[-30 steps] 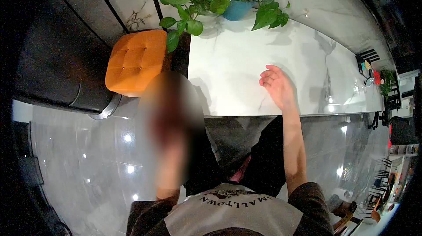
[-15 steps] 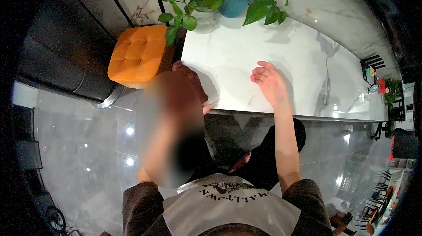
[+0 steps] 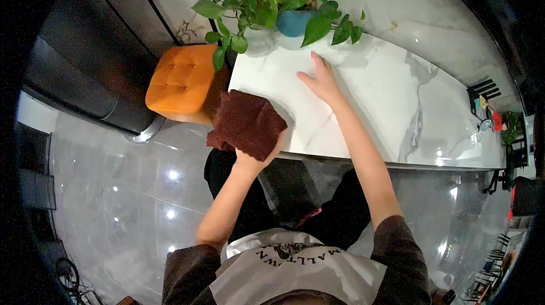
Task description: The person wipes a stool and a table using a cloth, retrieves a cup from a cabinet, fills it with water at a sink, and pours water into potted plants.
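A dark brown cloth [image 3: 250, 123] is in my left hand [image 3: 276, 148], by the left front corner of the white marble-look table [image 3: 363, 106]. It drapes over most of the fingers, so only the wrist and the hand's edge show. My right hand [image 3: 323, 82] is stretched out over the tabletop, thumb and fingers apart, holding nothing. Just beyond its fingertips stands a blue pot [image 3: 295, 23] with a trailing green plant [image 3: 264, 9]. Whether the right hand touches the tabletop I cannot tell.
An orange tufted stool [image 3: 180, 83] stands left of the table, beside a black sofa-like piece [image 3: 85, 78]. Small items, one red [image 3: 497, 121], lie at the table's far right end. Grey glossy floor [image 3: 130, 191] surrounds my legs.
My left hand has brought the brown cloth up and right to the table corner. The right hand has moved forward and left toward the blue pot, its thumb now spread.
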### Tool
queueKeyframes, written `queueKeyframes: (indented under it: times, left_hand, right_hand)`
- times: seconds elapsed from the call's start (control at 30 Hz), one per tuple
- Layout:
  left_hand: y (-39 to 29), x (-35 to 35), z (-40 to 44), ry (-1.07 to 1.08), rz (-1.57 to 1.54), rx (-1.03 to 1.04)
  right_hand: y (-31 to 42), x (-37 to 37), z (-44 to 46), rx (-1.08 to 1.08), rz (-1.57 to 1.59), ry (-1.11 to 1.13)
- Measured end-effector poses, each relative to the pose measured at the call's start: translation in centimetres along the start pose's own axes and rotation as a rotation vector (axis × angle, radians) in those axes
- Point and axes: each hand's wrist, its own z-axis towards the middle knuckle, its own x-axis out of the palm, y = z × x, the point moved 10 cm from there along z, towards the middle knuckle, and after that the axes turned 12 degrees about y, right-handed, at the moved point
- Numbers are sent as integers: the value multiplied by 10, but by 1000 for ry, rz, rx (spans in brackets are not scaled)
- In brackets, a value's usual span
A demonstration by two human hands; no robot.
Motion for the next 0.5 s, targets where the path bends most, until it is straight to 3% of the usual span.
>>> queueKeyframes:
  times: [0.1,0.23,0.3,0.33,0.5]
  left_hand:
    - [-4,-2,2,-8,-21,47]
    - [-6,-11,10,-20,15,143]
    - [-8,-16,19,-1,83,122]
    - [-6,-18,23,-2,91,120]
    - [22,-2,48,8,18,98]
  right_hand:
    - [-16,3,51,99,-67,-177]
    - [3,-14,89,49,52,-263]
    - [-1,-16,105,-110,465,-320]
    - [-17,1,124,-65,626,-192]
    - [-2,-22,115,36,467,-320]
